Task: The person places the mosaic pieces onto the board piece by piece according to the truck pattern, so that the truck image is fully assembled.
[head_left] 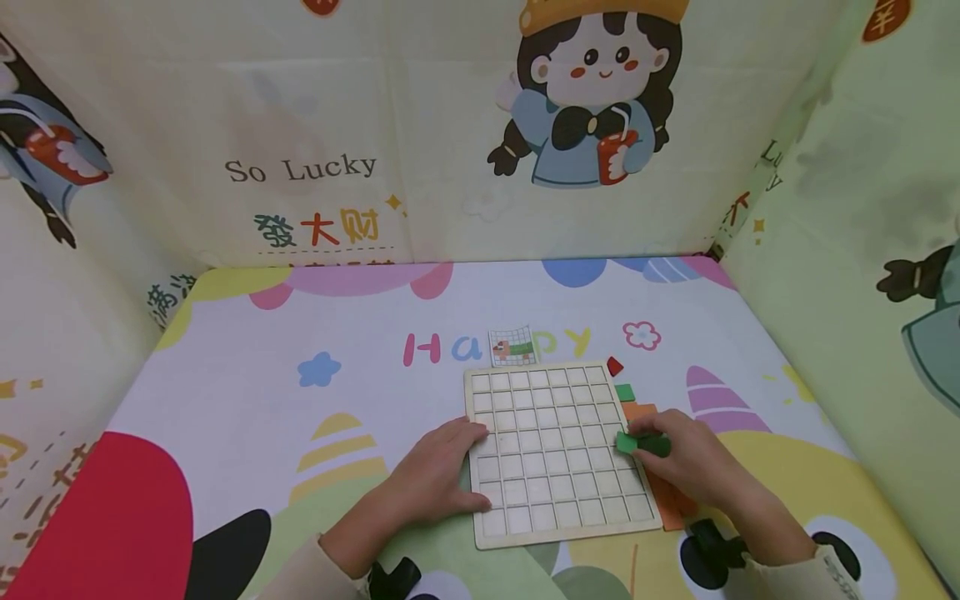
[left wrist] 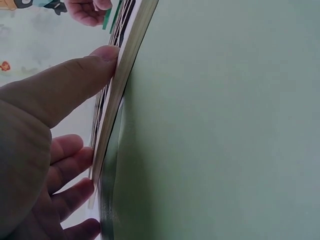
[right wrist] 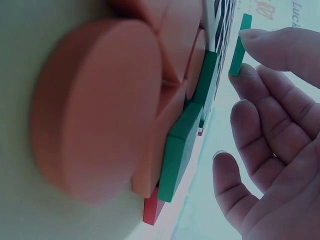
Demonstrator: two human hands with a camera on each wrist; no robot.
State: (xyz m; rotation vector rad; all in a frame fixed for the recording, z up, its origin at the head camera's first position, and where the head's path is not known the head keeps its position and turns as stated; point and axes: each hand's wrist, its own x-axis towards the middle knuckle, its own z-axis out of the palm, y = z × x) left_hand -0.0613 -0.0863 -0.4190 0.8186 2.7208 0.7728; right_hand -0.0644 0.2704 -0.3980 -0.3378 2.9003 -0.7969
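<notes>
A pale wooden grid board [head_left: 546, 454] with a raised rim lies on the table in the head view. Along its left edge rests my left hand [head_left: 431, 471], the thumb and fingertips touching the side. In the left wrist view the thumb [left wrist: 82, 75] presses the board's edge. My right hand [head_left: 693, 458] pinches a small flat green block [right wrist: 241, 47] between thumb and forefinger, over the board's right edge. A darker green block [head_left: 656, 445] shows by the right fingers. Orange blocks [head_left: 663, 497] lie along the board's right side, partly hidden by that hand.
Just behind the board is a small picture card [head_left: 512, 346] with a gridded animal design. A red block [head_left: 615, 367] and a green block [head_left: 625, 392] lie by its upper right corner. In the right wrist view a rounded orange block [right wrist: 107, 110] is closest. Printed cloth walls [head_left: 435, 125] surround the table.
</notes>
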